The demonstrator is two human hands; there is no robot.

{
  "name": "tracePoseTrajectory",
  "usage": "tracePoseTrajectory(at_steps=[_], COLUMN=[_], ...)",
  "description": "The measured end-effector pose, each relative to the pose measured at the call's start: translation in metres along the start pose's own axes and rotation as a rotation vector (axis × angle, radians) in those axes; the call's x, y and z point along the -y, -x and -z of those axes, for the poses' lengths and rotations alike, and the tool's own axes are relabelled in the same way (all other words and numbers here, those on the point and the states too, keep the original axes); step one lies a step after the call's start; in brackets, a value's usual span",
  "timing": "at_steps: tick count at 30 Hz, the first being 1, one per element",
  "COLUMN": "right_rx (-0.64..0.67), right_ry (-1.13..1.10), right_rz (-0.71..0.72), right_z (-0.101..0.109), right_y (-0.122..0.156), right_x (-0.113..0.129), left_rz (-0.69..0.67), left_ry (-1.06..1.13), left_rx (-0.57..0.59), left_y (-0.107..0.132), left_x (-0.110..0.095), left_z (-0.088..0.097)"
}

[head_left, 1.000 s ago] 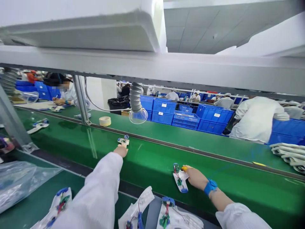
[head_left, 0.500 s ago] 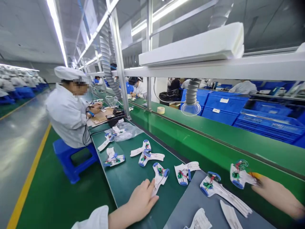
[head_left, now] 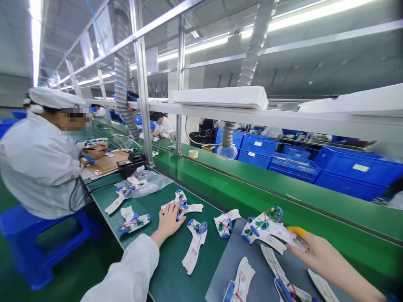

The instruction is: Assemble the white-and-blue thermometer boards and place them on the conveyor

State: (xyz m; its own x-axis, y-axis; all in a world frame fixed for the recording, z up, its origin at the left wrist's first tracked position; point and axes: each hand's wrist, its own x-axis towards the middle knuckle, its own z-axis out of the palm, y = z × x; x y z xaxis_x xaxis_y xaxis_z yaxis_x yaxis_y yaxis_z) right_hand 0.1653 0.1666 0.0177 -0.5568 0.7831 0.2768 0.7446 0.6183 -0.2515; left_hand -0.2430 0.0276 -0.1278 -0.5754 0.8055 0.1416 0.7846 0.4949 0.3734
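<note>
A long green conveyor belt (head_left: 283,201) runs across the scene, with stacked blue crates (head_left: 346,172) behind it. On the left a co-worker in a white coat (head_left: 37,167) sits on a blue stool (head_left: 28,243) at the green bench top (head_left: 170,260). A grey mat (head_left: 252,268) lies on the near end of the bench, and a clear plastic bag (head_left: 151,182) lies farther along it. The right hand (head_left: 327,260), a yellow fingertip cover (head_left: 297,230) on one finger, has its fingers pinched on the narrow end of a white wired piece (head_left: 267,224), held just above the mat's far edge beside the belt. The left hand (head_left: 168,221) lies flat with fingers spread, its tips touching a second wired piece (head_left: 192,208) on the bench. A tape roll (head_left: 193,154) sits on the belt's far ledge.
</note>
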Motion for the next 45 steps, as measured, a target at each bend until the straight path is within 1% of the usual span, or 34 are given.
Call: tracePoseTrajectory(at_steps=[2,3,5,6,7,8,9,10,11,12,13,14,15,16,17,18,20,21,22,23,25,28,29,31,33,35,36,37,38,39,41,43,44,45], right_rx=[0.096,0.111,0.101,0.108,0.122,0.148,0.191,0.245,0.304,0.363,0.415,0.450,0.460,0.446,0.420,0.397,0.374,0.379,0.391,0.399,0.399,0.415,0.391,0.293,0.218,0.240,0.268,0.290,0.298,0.293,0.291,0.306,0.313,0.315], right_ry=[-0.087,-0.122,-0.160,-0.176,-0.192,-0.207,-0.222,-0.235,-0.244,-0.248,-0.250,-0.257,-0.276,-0.310,-0.355,-0.401,-0.446,-0.440,-0.422,-0.400,-0.362,-0.353,-0.364,-0.395,-0.428,-0.463,-0.477,-0.489,-0.496,-0.498,-0.500,-0.519,-0.528,-0.538], right_rz=[0.008,0.008,0.029,0.057,0.089,0.124,0.158,0.187,0.209,0.233,0.259,0.283,0.295,0.295,0.282,0.259,0.215,0.209,0.212,0.212,0.207,0.189,0.166,0.113,0.093,0.146,0.187,0.228,0.261,0.281,0.298,0.322,0.338,0.347], right_z=[-0.001,-0.002,-0.007,-0.011,-0.014,-0.018,-0.021,-0.023,-0.025,-0.026,-0.026,-0.026,-0.025,-0.023,-0.022,-0.020,-0.017,-0.016,-0.016,-0.017,-0.020,-0.029,-0.033,-0.040,-0.045,-0.045,-0.043,-0.041,-0.038,-0.035,-0.029,-0.025,-0.024,-0.023], right_y=[0.029,0.044,0.072,0.084,0.094,0.100,0.105,0.106,0.106,0.105,0.103,0.102,0.100,0.100,0.100,0.100,0.101,0.101,0.101,0.102,0.104,0.109,0.111,0.112,0.111,0.110,0.109,0.109,0.109,0.110,0.111,0.112,0.113,0.113], right_x=[0.011,0.018,0.038,0.050,0.063,0.076,0.088,0.098,0.107,0.112,0.115,0.115,0.114,0.113,0.112,0.112,0.116,0.120,0.124,0.128,0.134,0.138,0.138,0.136,0.131,0.126,0.124,0.122,0.121,0.120,0.122,0.124,0.124,0.124], left_rz=[0.037,0.051,0.040,-0.006,-0.072,-0.124,-0.141,-0.125,-0.052,0.058,0.181,0.283,0.330,0.301,0.205,0.069,-0.232,-0.366,-0.478,-0.565,-0.667,-0.685,-0.682,-0.657,-0.590,-0.505,-0.469,-0.447,-0.438,-0.437,-0.406,-0.294,-0.215,-0.137], left_ry=[0.010,0.022,0.138,0.335,0.609,0.918,1.228,1.467,1.627,1.721,1.753,1.743,1.702,1.635,1.537,1.407,1.074,0.898,0.736,0.597,0.408,0.323,0.331,0.394,0.504,0.623,0.672,0.716,0.761,0.817,0.987,1.206,1.306,1.386], left_rx=[-0.030,-0.064,-0.147,-0.226,-0.207,-0.061,0.196,0.498,0.800,1.044,1.190,1.232,1.188,1.075,0.920,0.756,0.463,0.341,0.248,0.191,0.149,0.193,0.209,0.233,0.276,0.336,0.375,0.441,0.540,0.670,0.986,1.284,1.391,1.465], left_y=[0.009,0.018,0.046,0.064,0.084,0.105,0.125,0.143,0.158,0.170,0.179,0.185,0.188,0.190,0.190,0.189,0.184,0.181,0.176,0.171,0.158,0.141,0.139,0.139,0.145,0.151,0.153,0.154,0.155,0.154,0.154,0.157,0.159,0.163], left_x=[-0.013,-0.021,-0.041,-0.051,-0.062,-0.073,-0.083,-0.093,-0.102,-0.110,-0.116,-0.122,-0.126,-0.129,-0.131,-0.132,-0.131,-0.129,-0.127,-0.125,-0.122,-0.121,-0.122,-0.125,-0.128,-0.128,-0.128,-0.128,-0.128,-0.129,-0.131,-0.135,-0.137,-0.139], left_z=[-0.001,0.001,0.008,0.012,0.014,0.016,0.016,0.015,0.013,0.012,0.011,0.011,0.012,0.014,0.017,0.020,0.026,0.028,0.029,0.030,0.031,0.034,0.036,0.037,0.039,0.042,0.044,0.047,0.050,0.053,0.056,0.052,0.049,0.044])
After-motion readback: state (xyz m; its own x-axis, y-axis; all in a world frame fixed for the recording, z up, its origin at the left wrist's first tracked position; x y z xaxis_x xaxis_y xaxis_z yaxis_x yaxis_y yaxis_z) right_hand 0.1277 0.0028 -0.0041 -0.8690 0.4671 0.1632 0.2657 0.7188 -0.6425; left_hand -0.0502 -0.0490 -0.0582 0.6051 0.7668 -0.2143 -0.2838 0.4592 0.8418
